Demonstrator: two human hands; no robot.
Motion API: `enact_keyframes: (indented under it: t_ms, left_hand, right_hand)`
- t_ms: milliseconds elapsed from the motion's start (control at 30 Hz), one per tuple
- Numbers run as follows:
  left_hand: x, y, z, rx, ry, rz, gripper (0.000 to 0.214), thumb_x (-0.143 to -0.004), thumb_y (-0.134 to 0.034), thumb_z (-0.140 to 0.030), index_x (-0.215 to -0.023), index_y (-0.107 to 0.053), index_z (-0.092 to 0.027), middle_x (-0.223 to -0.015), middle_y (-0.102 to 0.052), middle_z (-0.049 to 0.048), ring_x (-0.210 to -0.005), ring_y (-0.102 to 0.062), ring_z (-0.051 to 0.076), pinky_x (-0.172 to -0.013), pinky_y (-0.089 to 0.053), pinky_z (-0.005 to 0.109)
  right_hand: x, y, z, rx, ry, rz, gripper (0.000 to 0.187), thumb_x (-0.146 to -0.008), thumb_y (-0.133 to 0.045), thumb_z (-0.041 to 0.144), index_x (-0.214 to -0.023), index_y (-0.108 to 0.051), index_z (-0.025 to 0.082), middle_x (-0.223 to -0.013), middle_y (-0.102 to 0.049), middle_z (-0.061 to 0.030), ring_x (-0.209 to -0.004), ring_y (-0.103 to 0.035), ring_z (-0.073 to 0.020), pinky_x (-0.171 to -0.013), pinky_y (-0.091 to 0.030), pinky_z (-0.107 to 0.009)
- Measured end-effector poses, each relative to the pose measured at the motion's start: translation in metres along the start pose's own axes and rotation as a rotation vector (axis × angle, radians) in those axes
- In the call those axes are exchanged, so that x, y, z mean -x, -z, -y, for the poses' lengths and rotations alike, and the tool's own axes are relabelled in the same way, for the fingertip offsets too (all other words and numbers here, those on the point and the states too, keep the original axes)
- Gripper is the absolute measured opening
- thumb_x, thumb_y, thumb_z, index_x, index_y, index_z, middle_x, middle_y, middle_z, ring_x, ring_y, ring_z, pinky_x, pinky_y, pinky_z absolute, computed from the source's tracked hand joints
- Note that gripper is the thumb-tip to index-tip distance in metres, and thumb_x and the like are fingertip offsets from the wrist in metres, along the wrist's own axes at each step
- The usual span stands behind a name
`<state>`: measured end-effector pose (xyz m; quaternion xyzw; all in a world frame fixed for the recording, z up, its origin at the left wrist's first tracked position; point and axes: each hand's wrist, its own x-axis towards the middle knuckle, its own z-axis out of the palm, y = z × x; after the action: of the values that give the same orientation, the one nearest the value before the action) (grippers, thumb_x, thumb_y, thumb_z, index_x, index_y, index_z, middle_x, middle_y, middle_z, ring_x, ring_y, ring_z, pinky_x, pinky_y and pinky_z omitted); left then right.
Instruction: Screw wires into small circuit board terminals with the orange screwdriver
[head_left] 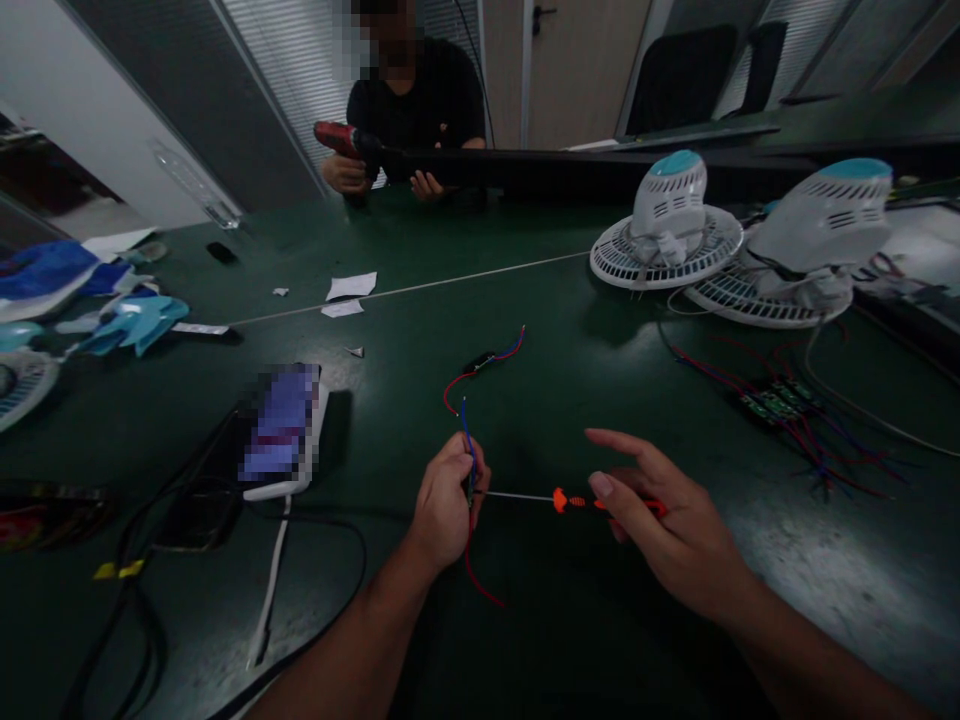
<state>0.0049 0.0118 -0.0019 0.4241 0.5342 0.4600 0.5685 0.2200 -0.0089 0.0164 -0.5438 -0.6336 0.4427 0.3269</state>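
Note:
My left hand [444, 505] is closed around a small dark part with red and blue wires [466, 420] running up and down from the fist. My right hand [664, 525] pinches the orange handle of a thin screwdriver [570, 499], index finger stretched out above it. The screwdriver's metal shaft points left and its tip meets the part in my left fist. A second small black part with red and blue leads [484, 362] lies on the green table [525, 320] just beyond my hands.
Two white and teal fans [667, 225] lie face down at the right, beside circuit boards with tangled wires [780, 400]. A phone on a stand [283, 430] and black cables sit at the left. Across the table a person holds a red power drill [341, 140]. Paper scraps [351, 287] lie mid-table.

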Motion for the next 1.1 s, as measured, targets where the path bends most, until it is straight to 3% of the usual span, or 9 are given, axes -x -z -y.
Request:
enact_keyframes:
  t_ms: [600, 733, 867, 1000, 1100]
  left_hand:
    - [-0.0007, 0.0008, 0.0009, -0.002, -0.012, -0.007, 0.020, -0.076, -0.039, -0.037, -0.067, -0.046, -0.020, -0.047, -0.043, -0.0057, -0.034, -0.033, 0.009, -0.033, -0.025, 0.019]
    - [-0.0007, 0.0007, 0.0009, 0.012, -0.020, 0.000, 0.020, -0.076, -0.040, -0.038, -0.067, -0.046, -0.020, -0.047, -0.042, -0.0055, -0.034, -0.033, 0.009, -0.033, -0.025, 0.019]
    - [-0.0001, 0.0004, -0.0004, -0.006, -0.007, 0.005, 0.020, -0.075, -0.040, -0.038, -0.067, -0.047, -0.020, -0.047, -0.042, -0.0058, -0.034, -0.033, 0.008, -0.033, -0.026, 0.019]
    - [0.0005, 0.0005, -0.0007, 0.004, -0.003, 0.005, 0.020, -0.075, -0.041, -0.038, -0.067, -0.046, -0.020, -0.047, -0.043, -0.0057, -0.033, -0.033, 0.008, -0.033, -0.025, 0.019]
    - [0.0005, 0.0006, -0.0007, 0.010, 0.005, 0.006, 0.020, -0.075, -0.041, -0.038, -0.068, -0.047, -0.020, -0.047, -0.043, -0.0057, -0.034, -0.033, 0.008, -0.033, -0.025, 0.019]
  right_hand:
    - [-0.0015, -0.0008, 0.0009, 0.043, 0.113, -0.056, 0.036, -0.091, -0.053, 0.033, -0.124, -0.047, 0.020, -0.065, -0.055, 0.0050, -0.048, -0.048, -0.0101, -0.044, -0.038, -0.022]
    - [-0.0012, 0.0002, 0.0036, 0.002, 0.084, -0.073, 0.036, -0.089, -0.057, 0.034, -0.121, -0.049, 0.020, -0.068, -0.058, 0.0041, -0.046, -0.046, -0.0087, -0.042, -0.038, -0.020]
    - [0.0007, 0.0013, 0.0022, -0.028, 0.066, -0.054, 0.035, -0.091, -0.053, 0.038, -0.121, -0.052, 0.021, -0.072, -0.060, 0.0016, -0.054, -0.055, -0.0112, -0.048, -0.043, -0.022]
    - [0.0021, 0.0021, -0.0015, -0.022, -0.034, -0.021, 0.041, -0.098, -0.036, 0.046, -0.126, -0.054, 0.022, -0.062, -0.055, 0.0032, -0.051, -0.055, -0.0127, -0.043, -0.040, -0.023]
    - [0.0019, 0.0020, -0.0016, 0.021, -0.083, -0.019, 0.042, -0.098, -0.038, 0.046, -0.127, -0.053, 0.021, -0.054, -0.051, 0.0057, -0.046, -0.054, -0.0126, -0.042, -0.039, -0.023]
